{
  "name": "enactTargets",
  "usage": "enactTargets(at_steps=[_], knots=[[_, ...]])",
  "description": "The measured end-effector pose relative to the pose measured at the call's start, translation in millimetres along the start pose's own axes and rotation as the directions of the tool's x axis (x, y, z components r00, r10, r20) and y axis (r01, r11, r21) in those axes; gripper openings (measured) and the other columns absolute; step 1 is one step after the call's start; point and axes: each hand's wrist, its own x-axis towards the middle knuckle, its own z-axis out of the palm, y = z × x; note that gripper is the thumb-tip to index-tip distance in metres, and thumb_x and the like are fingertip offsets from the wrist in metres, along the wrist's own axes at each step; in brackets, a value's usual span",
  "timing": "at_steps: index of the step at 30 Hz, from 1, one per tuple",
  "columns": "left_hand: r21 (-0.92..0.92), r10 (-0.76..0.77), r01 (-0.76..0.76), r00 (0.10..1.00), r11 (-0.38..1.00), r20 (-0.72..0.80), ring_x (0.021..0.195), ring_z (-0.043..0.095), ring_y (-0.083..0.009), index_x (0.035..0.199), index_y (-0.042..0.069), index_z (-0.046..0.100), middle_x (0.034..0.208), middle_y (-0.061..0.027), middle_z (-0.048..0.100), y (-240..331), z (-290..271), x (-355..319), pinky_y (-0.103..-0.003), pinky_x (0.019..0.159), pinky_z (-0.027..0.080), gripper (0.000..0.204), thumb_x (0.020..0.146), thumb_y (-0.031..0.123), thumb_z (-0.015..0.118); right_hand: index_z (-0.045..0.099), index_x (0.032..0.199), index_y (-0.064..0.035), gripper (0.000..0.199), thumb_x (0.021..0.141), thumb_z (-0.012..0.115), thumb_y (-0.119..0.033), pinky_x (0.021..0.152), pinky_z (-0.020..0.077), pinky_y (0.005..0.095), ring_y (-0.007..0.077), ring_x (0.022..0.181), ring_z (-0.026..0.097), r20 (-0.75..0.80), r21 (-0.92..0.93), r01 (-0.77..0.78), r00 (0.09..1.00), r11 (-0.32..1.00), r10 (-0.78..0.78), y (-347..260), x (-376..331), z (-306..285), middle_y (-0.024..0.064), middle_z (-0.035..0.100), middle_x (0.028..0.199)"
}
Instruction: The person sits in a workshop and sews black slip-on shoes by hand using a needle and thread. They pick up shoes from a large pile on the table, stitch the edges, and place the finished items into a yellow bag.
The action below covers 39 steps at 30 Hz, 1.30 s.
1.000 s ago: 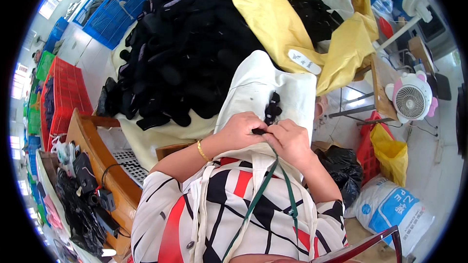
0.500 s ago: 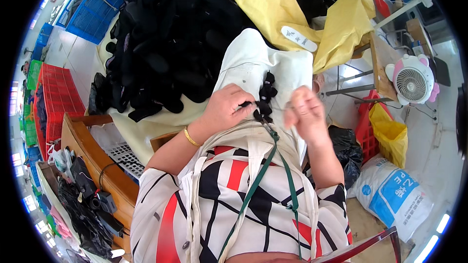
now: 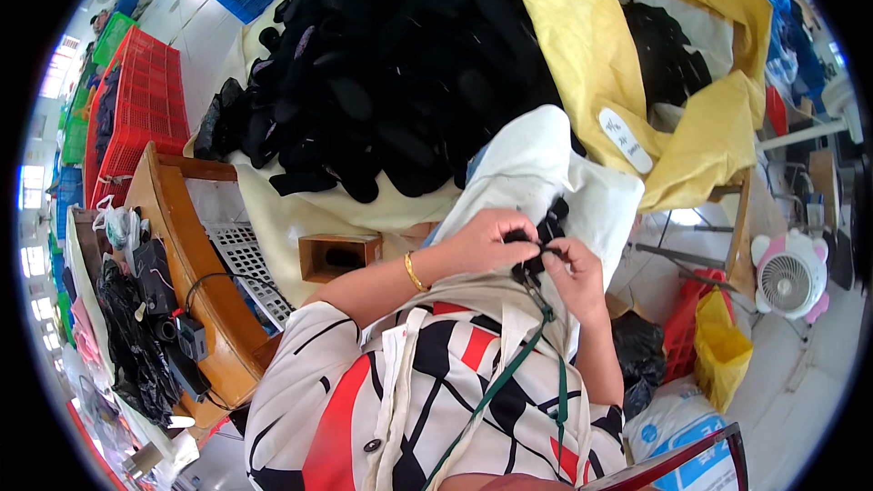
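Over my lap, both hands meet at a small black fabric piece (image 3: 518, 237). My left hand (image 3: 486, 244), with a gold bracelet at its wrist, pinches it. The fingertips of my right hand (image 3: 578, 275) close on its right end, touching the left fingertips. More small black pieces (image 3: 554, 216) lie on the white cloth (image 3: 523, 159) across my knees, just beyond the hands. A green cord (image 3: 506, 363) hangs from my neck, and a small metal tool (image 3: 532, 288) at its end lies partly hidden below the fingers.
A large heap of black fabric pieces (image 3: 400, 64) lies ahead, beside yellow sheeting (image 3: 591, 45) bearing a white sole-shaped piece (image 3: 626, 140). At left stand a wooden frame (image 3: 173, 245), an open wooden box (image 3: 340, 257) and a red crate (image 3: 141, 114). A fan (image 3: 789, 275) stands at right.
My right hand, blurred and apart before, has come left to the black piece and now pinches it beside my left hand. The view has shifted, so the surroundings sit lower and further right.
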Motion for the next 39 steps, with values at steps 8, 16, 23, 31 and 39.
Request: enactTargets(at_steps=[8,16,23,31,39], knots=[[0.153,-0.043,0.061,0.992,0.986,-0.122,0.085,0.06,-0.009,0.103,0.003,0.066,0.094,-0.0007,0.065,-14,-88,56,-0.027,0.078,0.051,0.018,0.092,0.017,0.068,0.063,0.1,-0.003,0.006,0.096,0.063,-0.008,0.071,0.0414,0.0186,0.0024,0.078,0.051,-0.187,0.409,-0.051,0.972,0.911,0.139,26,35,-15,-0.0055,0.059,0.086],[0.697,0.282,0.239,0.791,0.676,-0.544,0.093,0.067,-0.0244,0.109,0.001,0.065,0.102,-0.0137,0.067,-97,-330,178,-0.033,0.085,0.053,0.029,0.088,0.02,0.07,0.062,0.102,-0.0027,0.008,0.097,0.061,-0.009,0.063,0.035,0.0178,0.0013,0.07,0.046,-0.242,0.582,-0.171,0.897,0.795,0.369,62,42,-21,-0.005,0.06,0.084],[0.569,0.097,0.581,0.645,0.581,-0.758,0.109,0.06,-0.0425,0.117,-0.007,0.059,0.114,-0.0277,0.064,-149,-410,225,-0.047,0.094,0.049,0.058,0.088,0.043,0.068,0.061,0.102,-0.0028,0.009,0.097,0.061,-0.011,0.063,0.0445,0.0237,0.0069,0.067,0.052,-0.249,0.666,-0.128,0.89,0.735,0.381,63,52,-16,0.0009,0.064,0.084],[-0.249,-0.376,0.291,0.813,0.924,-0.444,0.076,0.058,-0.0072,0.094,0.001,0.062,0.084,-0.0002,0.062,-79,-289,158,-0.025,0.068,0.049,0.02,0.084,0.012,0.076,0.06,0.108,-0.0019,0.011,0.1,0.054,-0.008,0.069,0.0533,0.0311,0.0128,0.075,0.063,-0.268,0.669,-0.114,0.884,0.734,0.382,66,28,-16,0.0053,0.067,0.094],[0.42,-0.275,0.341,0.938,0.841,-0.21,0.06,0.046,-0.0153,0.084,0.003,0.048,0.067,-0.0072,0.047,27,-104,12,-0.031,0.055,0.04,0.037,0.077,0.02,0.08,0.061,0.109,-0.0018,0.013,0.101,0.055,-0.01,0.071,0.0538,0.0312,0.011,0.075,0.061,-0.318,0.704,0.024,0.904,0.71,0.284,41,0,-18,0.003,0.064,0.09]])
